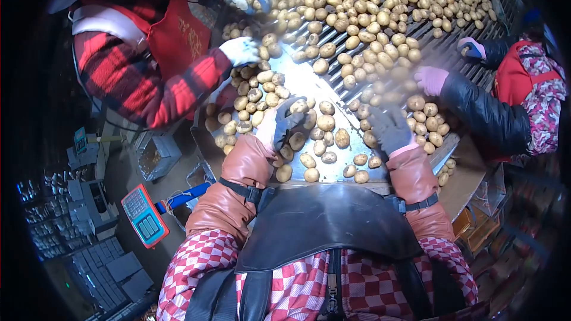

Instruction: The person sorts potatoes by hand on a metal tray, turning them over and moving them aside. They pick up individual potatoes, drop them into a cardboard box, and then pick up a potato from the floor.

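Observation:
I stand at a metal sorting table (309,86) covered with several potatoes (326,122). My left hand (279,123), in a grey and white glove, rests on potatoes at the left, its fingers curled over one (299,106). My right hand (389,129), in a dark glove, lies palm down on potatoes at the right, fingers spread. Brown sleeve covers reach both wrists.
A person in a red plaid jacket works at the left, white gloved hands (241,50) among potatoes. Another person at the right in a dark sleeve has a pink gloved hand (430,79) on the roller bed (428,32). A red and blue scale (144,215) sits on the floor, lower left.

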A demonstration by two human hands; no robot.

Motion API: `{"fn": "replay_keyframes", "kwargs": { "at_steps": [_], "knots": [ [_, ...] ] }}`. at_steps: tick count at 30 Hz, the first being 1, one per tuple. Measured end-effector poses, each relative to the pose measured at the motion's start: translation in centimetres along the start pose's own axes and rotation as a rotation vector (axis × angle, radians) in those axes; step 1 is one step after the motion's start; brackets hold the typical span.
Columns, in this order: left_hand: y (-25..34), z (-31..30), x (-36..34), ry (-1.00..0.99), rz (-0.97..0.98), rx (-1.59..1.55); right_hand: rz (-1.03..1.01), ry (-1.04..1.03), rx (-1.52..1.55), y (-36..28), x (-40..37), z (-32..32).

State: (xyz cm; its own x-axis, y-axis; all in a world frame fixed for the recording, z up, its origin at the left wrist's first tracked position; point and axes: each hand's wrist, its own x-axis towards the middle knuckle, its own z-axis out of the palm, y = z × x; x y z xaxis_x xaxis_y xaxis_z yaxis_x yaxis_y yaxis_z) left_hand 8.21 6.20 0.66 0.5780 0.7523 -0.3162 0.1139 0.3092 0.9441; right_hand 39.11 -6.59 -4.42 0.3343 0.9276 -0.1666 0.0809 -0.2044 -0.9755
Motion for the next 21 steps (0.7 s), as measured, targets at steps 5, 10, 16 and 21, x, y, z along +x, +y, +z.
{"fn": "replay_keyframes", "kwargs": {
  "at_steps": [5,10,16,21],
  "knots": [
    [-1.2,0.4,0.8,-0.165,-0.162,-0.383,0.439,-0.390,0.581,-3.7,-0.7,3.1],
    [-2.3,0.5,0.3,-0.153,-0.213,-0.440,0.491,-0.525,0.695,-5.5,0.2,4.8],
    [0.5,3.1,-1.0,-0.253,-0.267,0.024,-0.085,-0.574,0.234,-3.4,-0.1,8.8],
    [-1.0,1.5,1.1,0.157,-0.205,0.909,0.526,-0.536,0.388,-3.1,-0.1,6.6]
  ]
}}
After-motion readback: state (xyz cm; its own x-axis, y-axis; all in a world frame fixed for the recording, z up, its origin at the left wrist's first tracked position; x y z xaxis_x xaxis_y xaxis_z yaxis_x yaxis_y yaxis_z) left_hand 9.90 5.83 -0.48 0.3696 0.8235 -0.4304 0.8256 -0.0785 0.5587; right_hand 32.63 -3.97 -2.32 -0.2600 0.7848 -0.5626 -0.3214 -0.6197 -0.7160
